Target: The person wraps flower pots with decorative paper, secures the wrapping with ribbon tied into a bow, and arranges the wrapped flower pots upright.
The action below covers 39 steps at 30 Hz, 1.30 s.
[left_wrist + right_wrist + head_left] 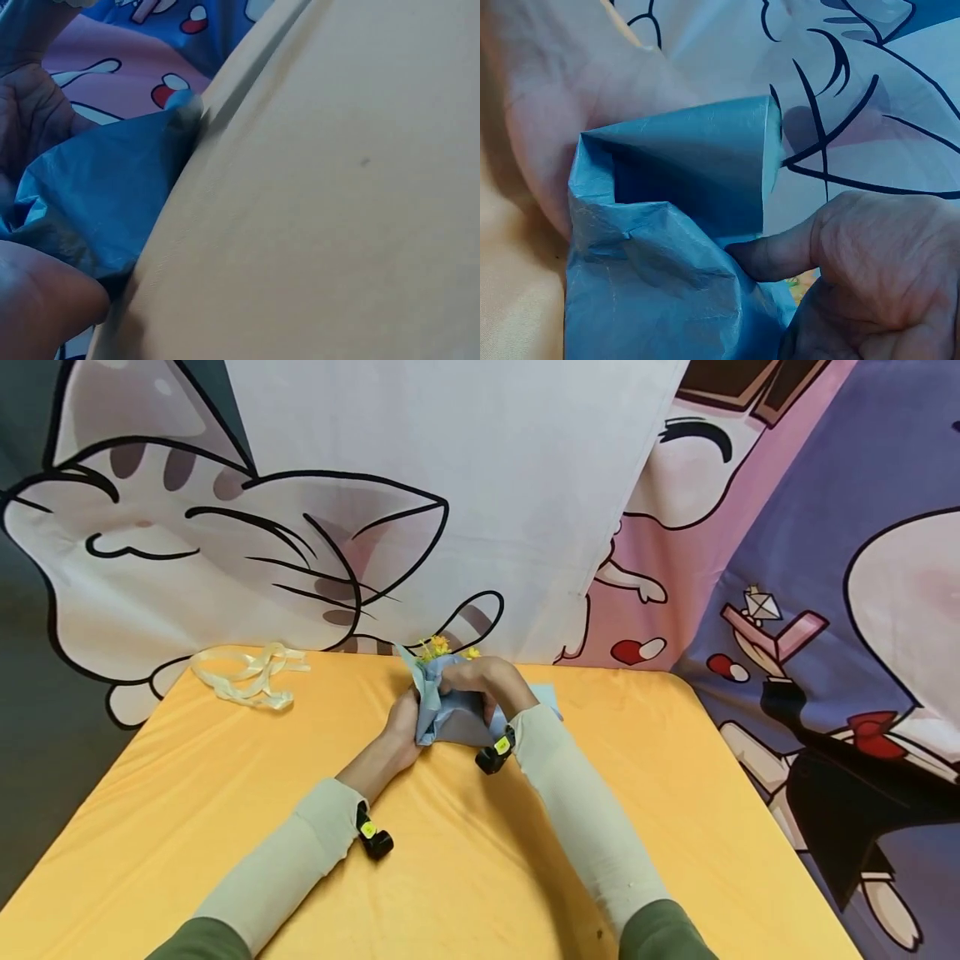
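Over the back part of the table, both hands work on a sheet of blue wrapping paper point(459, 727) folded round some yellow flowers point(435, 648). The left hand point(401, 731) grips the bundle from its left side; in the right wrist view that hand point(551, 112) lies behind the folded paper point(652, 292). From above, the right hand point(489, 681) pinches a gathered fold, its thumb point(780, 251) pressing on the paper in the right wrist view. Creased paper point(105, 195) spreads between the hands in the left wrist view. The flower stems are hidden inside.
A pale yellow ribbon point(255, 677) lies in loose loops at the table's back left. The table point(337, 877) has a yellow-orange cloth. Behind its far edge hangs a printed curtain point(510, 510) with cartoon figures. Each wrist wears a small black camera point(375, 839).
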Each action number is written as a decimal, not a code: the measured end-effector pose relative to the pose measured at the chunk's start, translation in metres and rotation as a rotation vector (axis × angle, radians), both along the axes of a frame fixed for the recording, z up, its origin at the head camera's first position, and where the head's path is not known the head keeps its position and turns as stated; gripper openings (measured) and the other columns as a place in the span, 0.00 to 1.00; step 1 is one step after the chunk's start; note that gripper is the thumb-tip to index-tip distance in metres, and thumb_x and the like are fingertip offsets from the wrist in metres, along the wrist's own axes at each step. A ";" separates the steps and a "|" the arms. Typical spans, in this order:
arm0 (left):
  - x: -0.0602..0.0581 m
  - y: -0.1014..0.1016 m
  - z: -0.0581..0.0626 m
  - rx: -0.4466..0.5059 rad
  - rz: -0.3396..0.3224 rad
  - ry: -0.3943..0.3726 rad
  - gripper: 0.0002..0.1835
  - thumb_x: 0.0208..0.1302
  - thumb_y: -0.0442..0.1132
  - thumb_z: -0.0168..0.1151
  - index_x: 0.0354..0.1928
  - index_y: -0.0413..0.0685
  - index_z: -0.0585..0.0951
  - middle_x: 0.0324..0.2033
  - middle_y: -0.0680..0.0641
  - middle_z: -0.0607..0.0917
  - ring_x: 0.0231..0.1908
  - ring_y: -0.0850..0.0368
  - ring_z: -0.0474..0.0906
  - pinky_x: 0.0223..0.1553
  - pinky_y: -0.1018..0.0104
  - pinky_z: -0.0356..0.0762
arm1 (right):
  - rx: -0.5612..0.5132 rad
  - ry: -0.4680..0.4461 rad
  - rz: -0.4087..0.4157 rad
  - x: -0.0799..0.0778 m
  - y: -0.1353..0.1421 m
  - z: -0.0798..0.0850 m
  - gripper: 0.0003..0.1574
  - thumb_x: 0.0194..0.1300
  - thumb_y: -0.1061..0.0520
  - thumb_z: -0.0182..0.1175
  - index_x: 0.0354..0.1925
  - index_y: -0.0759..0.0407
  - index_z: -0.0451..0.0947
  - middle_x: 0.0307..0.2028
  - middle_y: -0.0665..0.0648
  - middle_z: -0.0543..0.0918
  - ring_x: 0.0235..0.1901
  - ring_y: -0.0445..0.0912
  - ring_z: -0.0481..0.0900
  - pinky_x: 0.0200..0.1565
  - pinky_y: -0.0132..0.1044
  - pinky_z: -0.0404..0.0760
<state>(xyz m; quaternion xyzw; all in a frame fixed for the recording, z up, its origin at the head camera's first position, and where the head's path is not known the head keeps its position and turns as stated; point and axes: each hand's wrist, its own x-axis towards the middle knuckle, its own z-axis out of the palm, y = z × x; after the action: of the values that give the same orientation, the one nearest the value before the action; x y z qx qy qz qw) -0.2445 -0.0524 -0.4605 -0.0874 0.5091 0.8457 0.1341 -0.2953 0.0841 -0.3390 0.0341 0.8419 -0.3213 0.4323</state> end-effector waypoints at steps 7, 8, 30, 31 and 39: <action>-0.002 -0.002 0.010 -0.323 -0.150 0.078 0.37 0.94 0.57 0.32 0.94 0.51 0.44 0.94 0.46 0.42 0.93 0.47 0.35 0.93 0.50 0.38 | 0.012 0.020 0.058 0.000 -0.001 0.001 0.41 0.90 0.43 0.44 0.87 0.64 0.56 0.87 0.70 0.56 0.87 0.67 0.60 0.77 0.69 0.77; -0.002 -0.001 0.011 -0.357 -0.167 0.083 0.38 0.94 0.57 0.32 0.94 0.51 0.40 0.94 0.47 0.39 0.93 0.47 0.31 0.93 0.49 0.34 | 0.016 0.017 0.074 0.001 -0.001 0.000 0.42 0.90 0.42 0.43 0.87 0.63 0.55 0.88 0.70 0.55 0.87 0.67 0.60 0.76 0.68 0.78; -0.013 -0.001 0.017 -0.791 -0.165 0.338 0.42 0.89 0.50 0.35 0.92 0.46 0.32 0.93 0.41 0.36 0.93 0.44 0.33 0.93 0.41 0.36 | -0.106 -0.093 0.058 -0.011 0.027 -0.002 0.46 0.88 0.48 0.42 0.93 0.61 0.41 0.88 0.76 0.56 0.84 0.71 0.65 0.76 0.61 0.81; -0.014 0.000 0.018 -0.810 -0.165 0.358 0.42 0.88 0.49 0.35 0.92 0.45 0.32 0.93 0.41 0.35 0.93 0.44 0.33 0.93 0.41 0.36 | -0.109 -0.100 0.044 -0.011 0.027 -0.002 0.46 0.89 0.49 0.42 0.93 0.60 0.40 0.88 0.76 0.55 0.85 0.71 0.64 0.77 0.61 0.80; -0.021 0.001 0.017 -0.916 -0.216 0.432 0.42 0.86 0.48 0.33 0.93 0.46 0.36 0.93 0.42 0.43 0.92 0.42 0.46 0.91 0.41 0.50 | -0.098 -0.115 -0.005 -0.014 0.029 -0.003 0.45 0.89 0.49 0.45 0.92 0.64 0.45 0.85 0.79 0.61 0.81 0.71 0.70 0.74 0.59 0.83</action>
<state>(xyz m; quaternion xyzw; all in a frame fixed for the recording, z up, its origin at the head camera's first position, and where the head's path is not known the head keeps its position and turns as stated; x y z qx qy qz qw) -0.2650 -0.0516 -0.4439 0.0924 0.8493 0.5163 0.0603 -0.3091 0.1128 -0.3421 0.0336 0.7986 -0.3609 0.4804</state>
